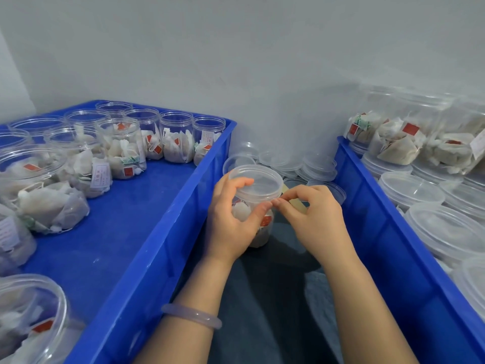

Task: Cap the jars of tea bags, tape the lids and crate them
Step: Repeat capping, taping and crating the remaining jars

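Observation:
A clear plastic jar of tea bags (258,232) sits between two blue crates, with a clear lid (258,181) on top. My left hand (232,214) grips the jar's side, thumb on the lid's rim. My right hand (312,214) pinches something small and pale, seemingly a strip of tape (299,203), at the lid's rim next to my left thumb. The left blue crate (162,232) holds several uncapped jars of tea bags (120,151). The right blue crate (388,227) holds several capped jars (412,191).
A pile of loose clear lids (301,164) lies against the wall behind the held jar. A dark cloth (265,298) covers the gap between the crates. A grey wall closes off the back. A pale bangle (191,316) is on my left wrist.

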The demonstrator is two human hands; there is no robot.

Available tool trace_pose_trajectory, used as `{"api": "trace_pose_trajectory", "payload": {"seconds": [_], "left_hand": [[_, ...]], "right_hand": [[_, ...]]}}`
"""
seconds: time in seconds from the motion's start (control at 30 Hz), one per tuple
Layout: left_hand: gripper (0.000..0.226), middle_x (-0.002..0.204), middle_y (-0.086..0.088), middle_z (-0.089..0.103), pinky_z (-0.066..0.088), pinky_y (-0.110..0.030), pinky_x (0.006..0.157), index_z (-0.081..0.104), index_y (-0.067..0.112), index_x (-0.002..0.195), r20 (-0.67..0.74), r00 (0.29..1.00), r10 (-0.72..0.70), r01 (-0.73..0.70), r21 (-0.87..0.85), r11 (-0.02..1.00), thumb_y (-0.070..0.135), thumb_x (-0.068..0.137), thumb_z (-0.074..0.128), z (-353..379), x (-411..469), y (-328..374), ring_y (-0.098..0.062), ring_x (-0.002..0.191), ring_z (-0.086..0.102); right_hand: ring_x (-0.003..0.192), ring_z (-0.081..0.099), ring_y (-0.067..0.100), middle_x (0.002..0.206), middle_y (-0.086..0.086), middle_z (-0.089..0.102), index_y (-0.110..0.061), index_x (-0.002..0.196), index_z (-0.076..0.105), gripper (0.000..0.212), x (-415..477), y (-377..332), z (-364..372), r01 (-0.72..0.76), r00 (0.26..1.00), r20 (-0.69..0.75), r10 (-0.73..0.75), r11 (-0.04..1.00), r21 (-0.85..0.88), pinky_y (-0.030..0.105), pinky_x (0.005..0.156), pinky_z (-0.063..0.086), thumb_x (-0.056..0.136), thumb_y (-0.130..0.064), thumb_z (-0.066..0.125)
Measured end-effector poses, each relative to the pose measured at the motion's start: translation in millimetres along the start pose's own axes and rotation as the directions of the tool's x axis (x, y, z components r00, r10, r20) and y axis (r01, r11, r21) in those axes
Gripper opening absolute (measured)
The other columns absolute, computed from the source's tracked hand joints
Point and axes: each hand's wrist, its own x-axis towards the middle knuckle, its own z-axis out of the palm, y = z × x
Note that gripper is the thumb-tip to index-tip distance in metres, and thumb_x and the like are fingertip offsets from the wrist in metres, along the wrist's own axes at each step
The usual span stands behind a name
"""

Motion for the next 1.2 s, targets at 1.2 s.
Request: {"api": "trace_pose_trajectory", "payload": {"seconds": [1.2], "left_hand": [[0.04,0.101,-0.001,0.058,0.051,-0.027,0.078,0.051,0.025,0.097,0.058,0.992,-0.116,0.128,-0.276,0.953,0.026,0.066,0.075,-4.6,6.9,9.0,-0.014,0.092,0.061]], "right_hand": [[0.091,0.065,0.013,0.103,-0.015,0.063,-0.038,0.122,0.06,0.044,0.0,2.7,-32.6,-0.037,0.991,0.13,0.032,0.998,0.042,0.033,0.09,0.05,0.079,-0.04,0.07]]}}
